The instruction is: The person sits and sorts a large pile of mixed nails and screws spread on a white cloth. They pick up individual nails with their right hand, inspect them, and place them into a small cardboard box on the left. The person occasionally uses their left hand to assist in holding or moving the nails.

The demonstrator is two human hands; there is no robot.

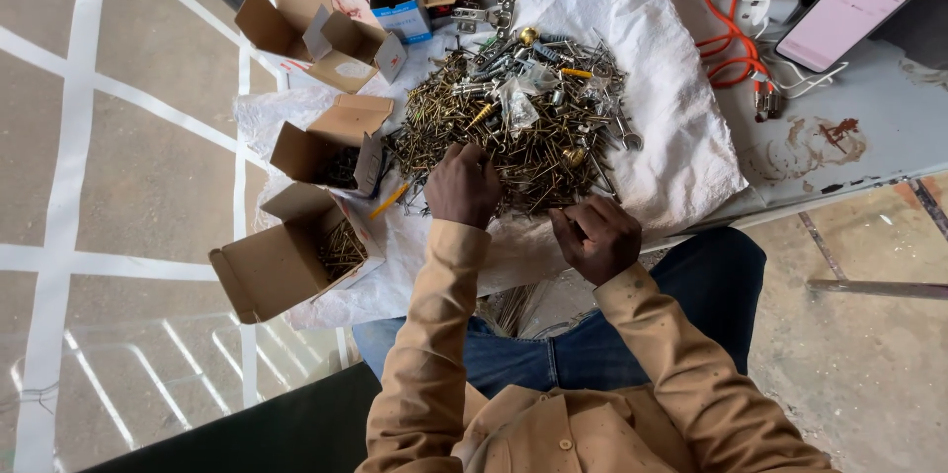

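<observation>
A big heap of brass-coloured screws and mixed small hardware (523,118) lies on a white woven sack (671,127) spread over a table. My left hand (462,187) rests palm down on the near edge of the heap, fingers curled into the screws. At the heap's near right edge my right hand (595,236) is curled with its fingertips pinched together; what they hold is too small to tell. Tan sleeves cover both arms.
Open cardboard boxes stand at the left: one with screws (286,261), one with dark screws (331,147), an empty one (316,29). A small blue and white box (398,4), an orange cable (726,39) and a lit phone (857,4) lie at the back.
</observation>
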